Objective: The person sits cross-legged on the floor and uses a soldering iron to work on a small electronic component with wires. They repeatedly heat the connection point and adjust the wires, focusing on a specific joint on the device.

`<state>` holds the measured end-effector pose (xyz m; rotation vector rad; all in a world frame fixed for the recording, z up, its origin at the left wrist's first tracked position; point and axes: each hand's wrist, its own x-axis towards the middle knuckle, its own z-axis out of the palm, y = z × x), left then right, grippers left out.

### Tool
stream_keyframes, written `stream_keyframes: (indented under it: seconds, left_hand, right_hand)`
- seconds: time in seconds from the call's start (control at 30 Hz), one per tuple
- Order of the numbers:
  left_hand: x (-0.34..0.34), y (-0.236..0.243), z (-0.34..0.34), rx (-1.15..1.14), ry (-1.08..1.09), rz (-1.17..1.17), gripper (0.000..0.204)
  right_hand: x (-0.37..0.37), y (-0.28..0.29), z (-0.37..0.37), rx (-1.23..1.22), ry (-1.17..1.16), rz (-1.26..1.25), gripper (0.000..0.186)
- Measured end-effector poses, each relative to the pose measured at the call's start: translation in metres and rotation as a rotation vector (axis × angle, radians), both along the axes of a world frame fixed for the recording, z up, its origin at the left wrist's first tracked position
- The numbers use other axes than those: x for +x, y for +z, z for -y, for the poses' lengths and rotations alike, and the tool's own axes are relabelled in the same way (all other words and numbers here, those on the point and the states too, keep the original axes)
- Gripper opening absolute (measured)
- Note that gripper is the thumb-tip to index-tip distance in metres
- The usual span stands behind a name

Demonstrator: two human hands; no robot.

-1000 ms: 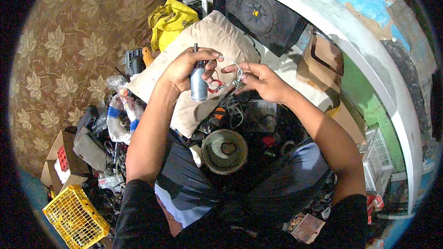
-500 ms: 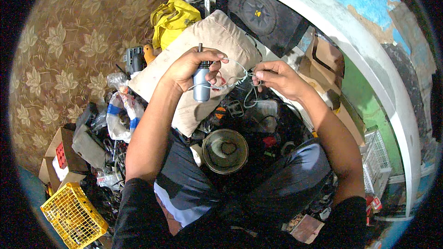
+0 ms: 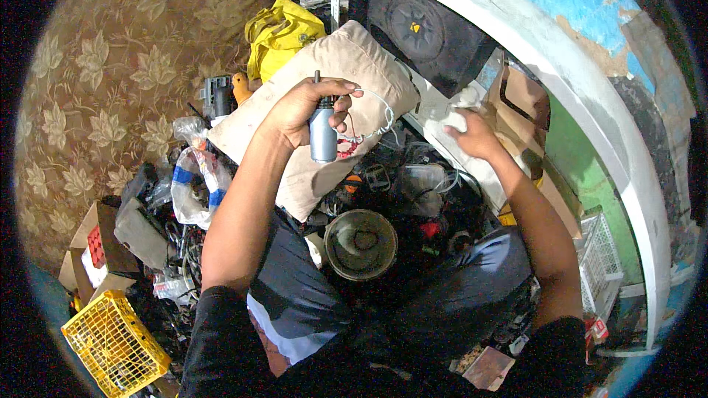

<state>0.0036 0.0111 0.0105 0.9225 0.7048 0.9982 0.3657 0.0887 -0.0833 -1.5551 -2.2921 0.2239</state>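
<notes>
My left hand (image 3: 313,107) is closed around a small grey cylinder (image 3: 322,136) with a black top and a thin dark rod sticking up from it. From the same fingers a pale cord (image 3: 389,114) loops out to the right, with twisted turns along it. Away from the cord, my right hand (image 3: 479,136) is over the pale surface at the right, thumb apart from the fingers and nothing visibly held. Just beyond its fingertips lies a crumpled whitish thing (image 3: 466,97), too unclear to name.
A beige cushion (image 3: 295,81) lies behind the left hand. Between my knees stands a round metal pot (image 3: 360,245). A black speaker (image 3: 420,29) is at the back, cardboard (image 3: 516,99) at the right, a yellow basket (image 3: 114,343) at lower left.
My right hand has let go of the cord and moved right, toward the pale surface. The left hand stays nearly in place, still holding the grey cylinder and the cord.
</notes>
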Motion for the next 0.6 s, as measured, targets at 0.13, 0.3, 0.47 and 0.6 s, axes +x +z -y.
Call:
stream_keyframes:
  seconds: [0.13, 0.3, 0.47, 0.6]
  left_hand:
    - [0.009, -0.002, 0.006, 0.026, 0.024, -0.022, 0.016]
    - [0.007, -0.004, 0.000, -0.007, -0.011, -0.025, 0.018]
    - [0.000, -0.004, -0.001, 0.029, -0.003, -0.073, 0.021]
    - [0.007, -0.004, 0.001, 0.026, 0.082, -0.199, 0.019]
  right_hand:
    - [-0.080, 0.058, 0.058, -0.562, 0.575, -0.583, 0.040]
    - [-0.092, 0.083, 0.067, -0.687, 0.669, -0.478, 0.026]
    - [-0.073, 0.080, 0.050, -0.494, 0.430, -0.549, 0.026]
    - [-0.065, 0.087, 0.052, -0.393, 0.372, -0.602, 0.023]
